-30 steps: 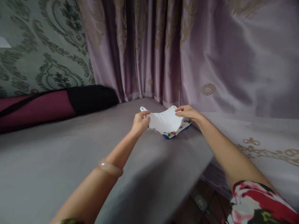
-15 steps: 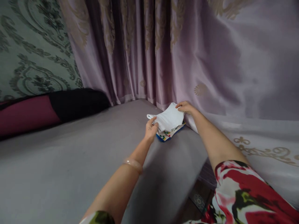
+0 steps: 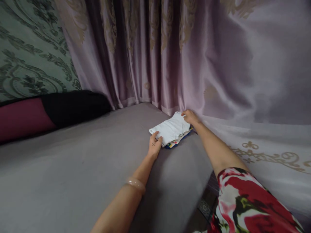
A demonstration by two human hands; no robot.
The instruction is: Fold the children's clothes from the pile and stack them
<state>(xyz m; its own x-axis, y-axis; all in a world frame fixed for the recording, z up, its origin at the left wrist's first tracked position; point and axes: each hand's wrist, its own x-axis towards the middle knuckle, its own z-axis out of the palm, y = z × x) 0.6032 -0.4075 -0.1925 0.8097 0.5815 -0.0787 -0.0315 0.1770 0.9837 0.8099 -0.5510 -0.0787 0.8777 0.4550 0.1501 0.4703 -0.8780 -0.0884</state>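
Note:
A folded white cloth garment (image 3: 170,128) lies on a small stack of folded, colourfully printed cloth (image 3: 175,142) with blue at its lower edge. At the garment's near left end, my left hand (image 3: 155,144) has its thumb and fingers closed on the edge. My right hand (image 3: 191,117) grips the far right end, fingertips on top of the fabric. The garment's exact kind cannot be made out. Both hands are close to the surface of the grey-covered bed (image 3: 97,161).
Lilac curtains (image 3: 167,64) with gold patterns hang along the back and right, touching the bed edge. A black and maroon cushion-like bolster (image 3: 77,105) lies at the back left, against patterned green wallpaper (image 3: 31,55). The bed's edge drops to a dark floor (image 3: 201,207) at lower right.
The white garment has come down flatter onto the printed stack, and its left end has moved toward me. Both hands have lowered with it, still holding its ends.

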